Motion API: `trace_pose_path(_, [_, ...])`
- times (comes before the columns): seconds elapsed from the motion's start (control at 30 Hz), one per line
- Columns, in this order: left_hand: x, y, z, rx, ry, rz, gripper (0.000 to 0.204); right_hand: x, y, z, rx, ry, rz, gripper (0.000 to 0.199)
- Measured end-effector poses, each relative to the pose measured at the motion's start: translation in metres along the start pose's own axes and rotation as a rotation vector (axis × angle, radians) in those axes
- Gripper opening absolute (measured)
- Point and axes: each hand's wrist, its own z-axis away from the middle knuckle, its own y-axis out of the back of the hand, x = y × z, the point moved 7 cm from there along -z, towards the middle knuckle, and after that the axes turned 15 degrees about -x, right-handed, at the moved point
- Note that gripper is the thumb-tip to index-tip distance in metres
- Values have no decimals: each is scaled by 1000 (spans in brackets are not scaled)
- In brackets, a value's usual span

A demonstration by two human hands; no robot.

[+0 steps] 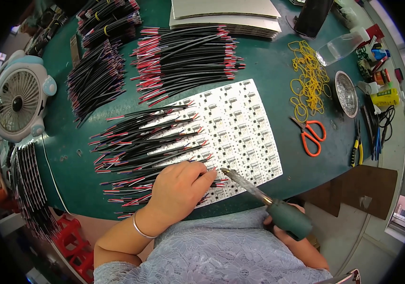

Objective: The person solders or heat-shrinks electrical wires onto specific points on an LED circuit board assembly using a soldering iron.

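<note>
Left hand: the bare left hand (179, 187) sits over the lower part of the board with its fingers curled and the thumb close to the forefinger; whether a wire is pinched between them, I cannot tell.
Right hand: the bare right hand (282, 234), partly hidden, is wrapped around the handle of a soldering iron with a dark green grip and a metal shaft (289, 218).
Iron tip: points up and left over the board, just beside the left thumb; contact is too small to tell.
Board: a white rectangular sheet of repeated small circuits (240, 123) lies tilted on the dark green tabletop (302, 175), in front of the person.
Wires on board: black-sleeved cables with red and white ends (141, 146) lie in rows across its left side, reaching past its edge.
Beyond board: a wide pile of similar black cables (188, 57).
Right side: tangled yellow rubber bands (309, 71), orange-handled scissors (314, 137) and a round metal bowl (346, 94).
Left edge: a white-and-blue fan (18, 99).
</note>
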Motion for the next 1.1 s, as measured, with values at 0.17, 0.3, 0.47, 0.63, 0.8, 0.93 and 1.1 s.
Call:
trace_pose_path(0.17, [0,1,0,-5,-2,-17,23,2,16,5,30,36,-236,19])
trace_pose_path(0.3, [0,0,-1,10,-13,-15,23,3,11,11,113,42,-381,16])
trace_pose_path(0.47, [-1,1,0,0,-25,1,24,10,1,12,96,-49,-478,14])
trace_pose_path(0.63, [-2,1,-1,-8,-31,14,23,10,0,12,74,-12,-417,14])
trace_pose_path(0.8, [-2,2,-1,-8,-32,40,22,11,0,11,57,-55,-442,15])
trace_pose_path(0.93, [-3,1,-1,-14,-19,48,21,5,0,7,-6,-28,-138,16])
trace_pose_path(1.1, [-2,3,-1,-24,-14,28,20,4,-1,11,-61,62,-118,34])
